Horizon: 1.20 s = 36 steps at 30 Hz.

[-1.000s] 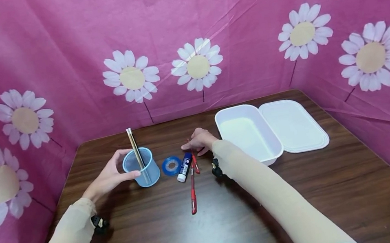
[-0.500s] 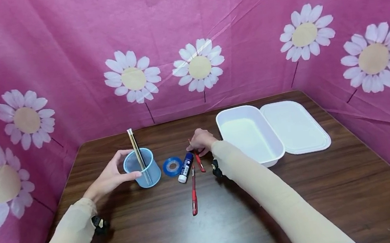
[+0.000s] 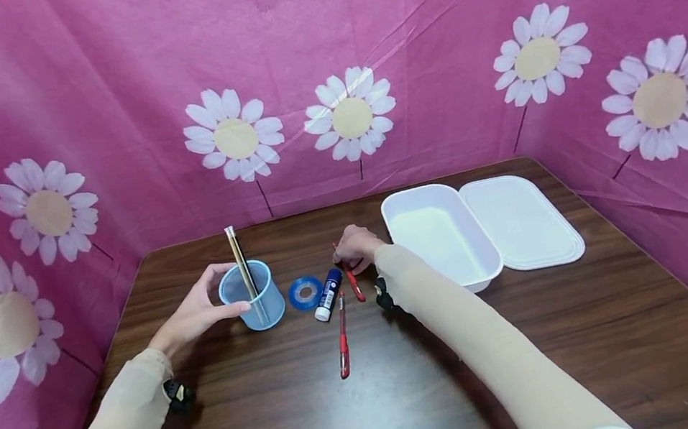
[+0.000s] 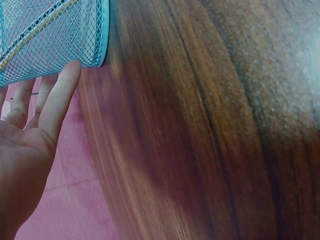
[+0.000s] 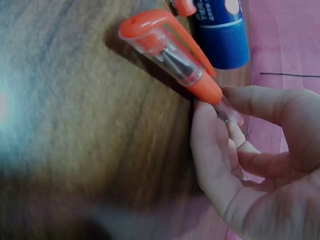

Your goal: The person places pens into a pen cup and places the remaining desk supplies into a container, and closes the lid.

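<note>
My left hand (image 3: pixel 197 312) grips the light-blue mesh pen cup (image 3: pixel 267 304), thumb in front and fingers on the far side. Thin gold and black sticks (image 3: pixel 239 261) lean upright inside it. In the left wrist view, fingers of the left hand (image 4: pixel 35 135) touch the mesh wall (image 4: pixel 60 40). My right hand (image 3: pixel 358 247) pinches a red pen (image 3: pixel 354 285), which lies slanted beside the glue stick. Thumb and index finger hold its barrel in the right wrist view, the capped end (image 5: pixel 170 55) pointing away from the palm. A second red pen (image 3: pixel 343 338) lies on the table nearer me.
Between cup and right hand lie a blue tape roll (image 3: pixel 305 293) and a blue-and-white glue stick (image 3: pixel 328 295). Right of the right hand stands a white plastic box (image 3: pixel 491 269), with its lid (image 3: pixel 524 220) flat beside it. A pink flowered cloth (image 3: pixel 286 19) hangs behind the table (image 3: pixel 266 413).
The right hand has shifted slightly right, and the capped end of its red pen has swung right, apart from the second pen. The left hand stays on the cup.
</note>
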Available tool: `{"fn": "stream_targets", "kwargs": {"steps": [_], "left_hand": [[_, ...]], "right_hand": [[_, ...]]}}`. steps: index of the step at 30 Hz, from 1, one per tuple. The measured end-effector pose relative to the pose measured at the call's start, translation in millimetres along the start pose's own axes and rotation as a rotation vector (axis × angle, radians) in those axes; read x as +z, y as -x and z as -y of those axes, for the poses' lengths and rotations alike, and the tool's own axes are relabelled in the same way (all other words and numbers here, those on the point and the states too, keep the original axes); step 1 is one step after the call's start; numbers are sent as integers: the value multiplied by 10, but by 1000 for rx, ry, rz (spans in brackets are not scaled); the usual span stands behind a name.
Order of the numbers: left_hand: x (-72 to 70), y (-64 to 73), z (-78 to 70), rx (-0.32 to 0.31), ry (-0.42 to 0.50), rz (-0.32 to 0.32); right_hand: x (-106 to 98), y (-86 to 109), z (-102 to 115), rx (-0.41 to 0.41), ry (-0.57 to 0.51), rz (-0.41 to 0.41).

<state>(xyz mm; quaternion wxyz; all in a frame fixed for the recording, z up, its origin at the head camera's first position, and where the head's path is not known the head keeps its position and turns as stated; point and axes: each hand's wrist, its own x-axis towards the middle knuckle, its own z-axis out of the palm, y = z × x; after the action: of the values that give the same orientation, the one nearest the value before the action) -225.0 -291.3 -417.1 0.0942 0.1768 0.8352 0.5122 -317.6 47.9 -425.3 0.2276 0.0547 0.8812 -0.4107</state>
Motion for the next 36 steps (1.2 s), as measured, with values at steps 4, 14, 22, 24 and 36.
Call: {"fn": "stream_targets", "kwargs": {"steps": [4,14,22,24,36], "left_hand": [[13,-12,-1,-4,4,-1],[13,-31,-11,1,4,-15],[34,9,31,-18,-3,6],[40,-2,32,-11,6,3],[10,9,-2,-6,-8,-2]], "right_hand": [[-114,27,-24,-31,-88,76],[-437,36,103,-19,-223,228],[-555,175,366,-93,-190,358],[-595,222,440,-112,-188,373],[-650,412,676,-232,-217,464]]}}
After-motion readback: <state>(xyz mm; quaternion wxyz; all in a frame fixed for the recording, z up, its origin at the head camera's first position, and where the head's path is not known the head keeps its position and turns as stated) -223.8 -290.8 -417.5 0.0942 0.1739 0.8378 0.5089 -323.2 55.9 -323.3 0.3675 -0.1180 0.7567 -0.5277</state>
